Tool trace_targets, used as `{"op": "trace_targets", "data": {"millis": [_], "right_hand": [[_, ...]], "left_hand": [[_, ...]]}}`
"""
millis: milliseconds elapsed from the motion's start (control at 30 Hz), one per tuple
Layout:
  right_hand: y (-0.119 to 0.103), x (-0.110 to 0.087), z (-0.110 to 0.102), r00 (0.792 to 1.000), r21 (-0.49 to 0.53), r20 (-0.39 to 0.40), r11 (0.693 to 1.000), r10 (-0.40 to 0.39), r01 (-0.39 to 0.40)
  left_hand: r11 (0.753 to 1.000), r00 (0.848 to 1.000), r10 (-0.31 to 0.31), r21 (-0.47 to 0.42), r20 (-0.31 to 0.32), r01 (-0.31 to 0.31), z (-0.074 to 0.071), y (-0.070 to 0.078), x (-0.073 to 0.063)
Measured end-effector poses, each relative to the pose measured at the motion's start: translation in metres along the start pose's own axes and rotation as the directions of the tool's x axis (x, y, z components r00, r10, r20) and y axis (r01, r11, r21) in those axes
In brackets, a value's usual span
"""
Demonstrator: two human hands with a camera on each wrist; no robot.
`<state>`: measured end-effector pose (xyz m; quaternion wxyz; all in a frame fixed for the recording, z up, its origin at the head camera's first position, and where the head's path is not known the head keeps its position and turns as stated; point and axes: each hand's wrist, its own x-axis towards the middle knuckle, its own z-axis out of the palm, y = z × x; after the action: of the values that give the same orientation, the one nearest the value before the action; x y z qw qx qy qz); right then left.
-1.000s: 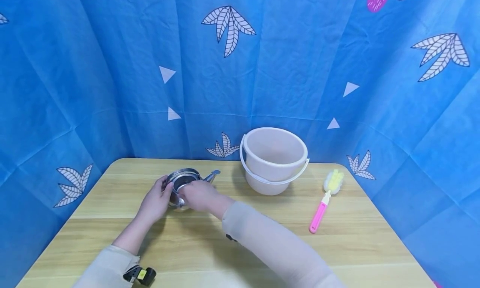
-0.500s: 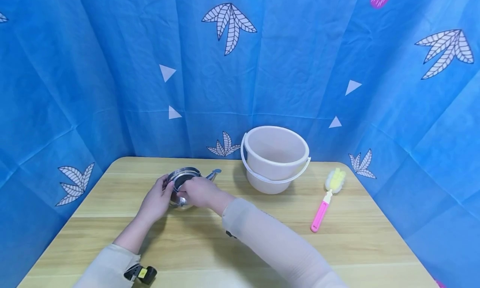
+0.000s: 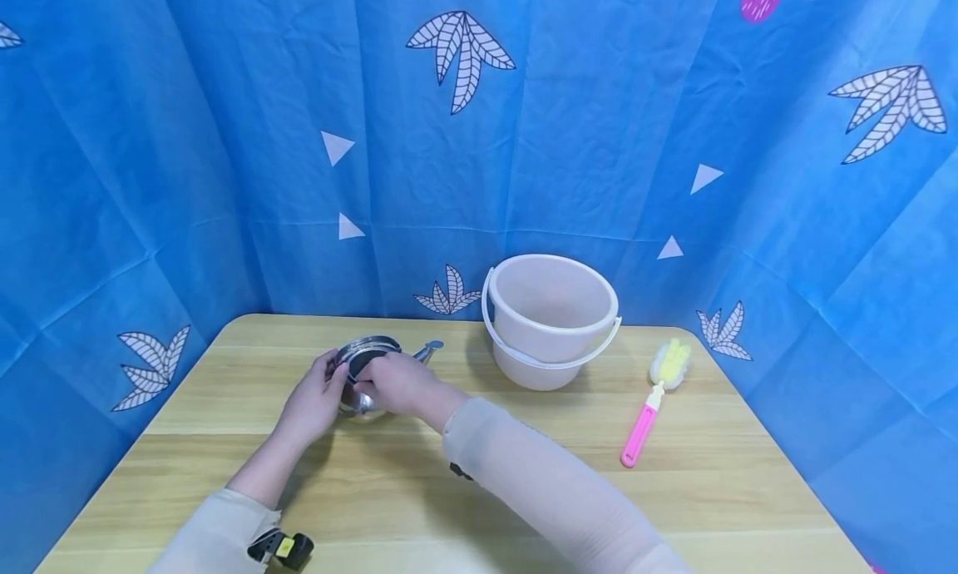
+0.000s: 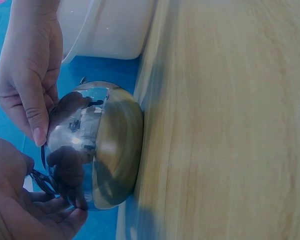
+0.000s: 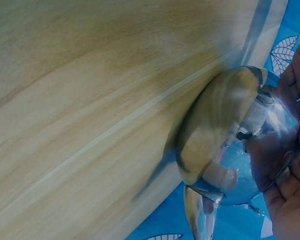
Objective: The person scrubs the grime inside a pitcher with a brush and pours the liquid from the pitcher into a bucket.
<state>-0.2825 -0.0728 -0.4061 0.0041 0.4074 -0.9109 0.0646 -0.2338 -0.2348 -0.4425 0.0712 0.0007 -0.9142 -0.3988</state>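
A shiny metal teapot sits toward the left of the table, its spout pointing to the back right. Its round mouth faces up and shows a dark inside. My left hand holds the pot's left side, thumb near the rim. From the right, my right hand grips the near rim, the thumb outside and the other fingers mostly hidden at the mouth. Both hands show around the shiny body in the left wrist view. The right wrist view shows the pot's underside close to the wood.
A white bucket with its handle lowered stands behind and right of the pot. Farther right lies a brush with a pink handle and a yellow and white sponge head. Blue printed curtains hang along the table's back and sides.
The right hand has moved up slightly at the teapot's rim, and the mouth looks darker than a second ago. The left hand keeps its hold. The head view shifts slightly.
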Motion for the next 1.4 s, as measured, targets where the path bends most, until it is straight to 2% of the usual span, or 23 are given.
{"op": "trace_targets", "data": {"millis": [800, 1133, 1400], "right_hand": [[-0.0037, -0.002, 0.0, 0.997, -0.1, -0.068, 0.994, -0.039, 0.032], [-0.004, -0.0032, -0.005, 0.992, -0.139, -0.113, 0.989, -0.059, 0.043], [-0.0032, -0.0038, -0.007, 0.992, -0.143, -0.113, 0.989, -0.056, 0.039]], "left_hand": [[1.0, 1.0, -0.018, 0.004, 0.008, 0.018, -0.0006, 0.0007, -0.0015], [1.0, 1.0, -0.001, -0.001, 0.008, 0.001, -0.0005, 0.0018, -0.0008], [1.0, 1.0, 0.004, -0.007, 0.005, -0.004, 0.0, 0.0012, -0.0011]]}}
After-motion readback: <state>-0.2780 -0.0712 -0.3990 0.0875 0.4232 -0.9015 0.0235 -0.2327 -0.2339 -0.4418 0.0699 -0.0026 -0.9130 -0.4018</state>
